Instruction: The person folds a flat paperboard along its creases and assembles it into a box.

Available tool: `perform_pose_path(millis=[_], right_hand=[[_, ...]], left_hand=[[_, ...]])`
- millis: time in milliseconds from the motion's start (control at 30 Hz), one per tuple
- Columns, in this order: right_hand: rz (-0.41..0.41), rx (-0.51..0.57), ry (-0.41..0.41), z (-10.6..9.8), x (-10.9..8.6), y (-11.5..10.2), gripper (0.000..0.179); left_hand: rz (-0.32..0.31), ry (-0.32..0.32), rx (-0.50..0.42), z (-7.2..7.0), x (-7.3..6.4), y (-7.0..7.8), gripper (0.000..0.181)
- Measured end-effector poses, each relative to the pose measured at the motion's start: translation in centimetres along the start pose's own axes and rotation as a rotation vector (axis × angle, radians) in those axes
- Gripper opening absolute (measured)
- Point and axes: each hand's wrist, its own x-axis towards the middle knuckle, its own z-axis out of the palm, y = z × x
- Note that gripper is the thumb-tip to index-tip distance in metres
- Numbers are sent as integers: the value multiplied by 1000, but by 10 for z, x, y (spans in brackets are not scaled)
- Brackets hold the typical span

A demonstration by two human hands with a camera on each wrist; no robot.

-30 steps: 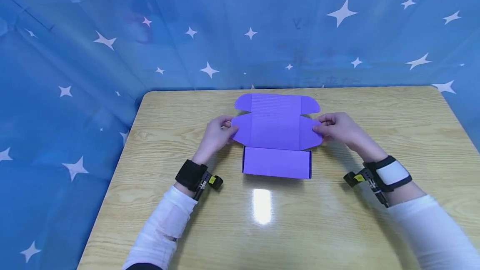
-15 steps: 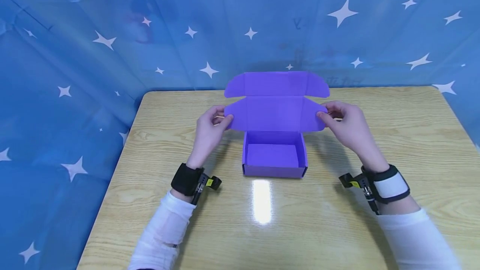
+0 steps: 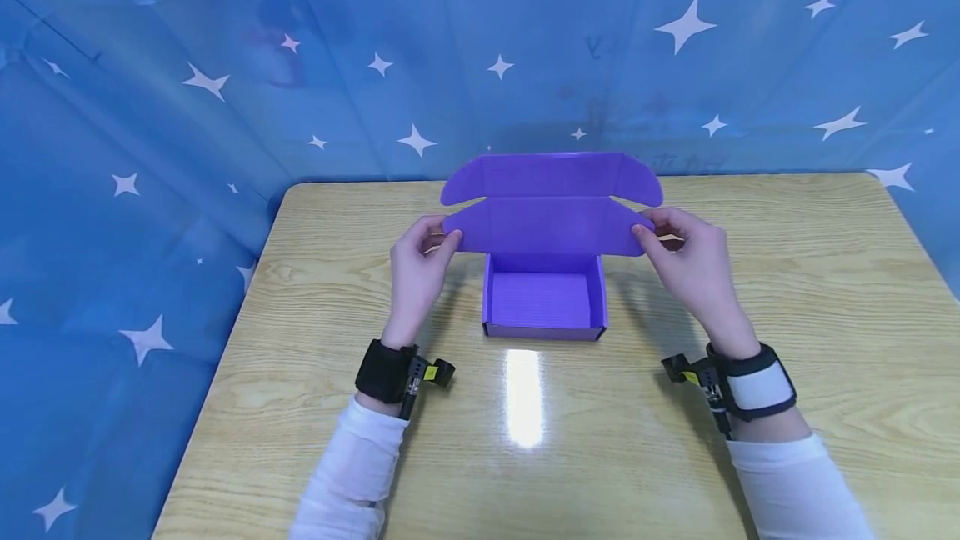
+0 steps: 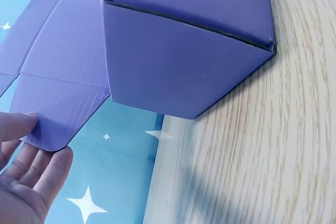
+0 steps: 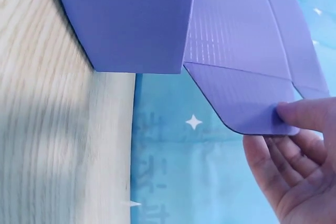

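A purple cardboard box (image 3: 542,332) sits on the table with its lid (image 3: 547,223) raised at the back. Nothing shows inside the tray part. My left hand (image 3: 422,269) pinches the lid's left side flap (image 4: 58,114) between thumb and fingers. On the other side, my right hand (image 3: 693,269) pinches the right side flap (image 5: 247,103) in the same way. Above the hands, the lid's front panel (image 3: 553,175) stretches out with its rounded end tabs free. Both wrist views show the box's outer side walls close by.
The box stands on a wooden table (image 3: 330,290), whose far edge meets a blue curtain (image 3: 480,40) with white stars. Each wrist wears a strapped camera, the left one (image 3: 442,372) and the right one (image 3: 675,367), low over the tabletop.
Both hands have lifted the lid from lying low behind the box to standing up, uncovering the inside. Over the last half second the lid and box have shifted slightly.
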Motion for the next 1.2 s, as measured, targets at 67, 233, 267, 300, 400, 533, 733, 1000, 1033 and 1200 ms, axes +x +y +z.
perform_pose_path(millis=[67, 233, 267, 300, 400, 533, 733, 1000, 1033, 1200], right_hand=[[-2, 1, 3, 0, 0, 0, 21], [-6, 9, 5, 0, 1, 0, 22], [-7, 9, 6, 1, 1, 0, 23], [-8, 9, 8, 1, 1, 0, 23], [-14, 8, 11, 2, 1, 0, 22], [-22, 8, 15, 3, 1, -1, 20], [-27, 2, 18, 4, 0, -3, 20], [-21, 0, 3, 7, -4, -10, 20], [-20, 5, 3, 7, -4, -10, 20], [-17, 27, 11, 11, -6, -13, 21]], left_hand=[[2, 8, -16, -1, 0, -1, 24], [27, 21, -31, -5, -2, -1, 25], [35, 25, -28, -6, -2, -1, 24], [42, 26, -27, -6, -3, -1, 24], [63, 31, -24, -7, -3, 0, 22], [78, 33, -21, -7, -3, 0, 21], [87, 31, 5, -6, -3, 2, 20], [82, -35, 31, -3, -5, 11, 21], [77, -49, 31, -3, -6, 12, 21], [49, -106, 14, 1, -10, 16, 25]])
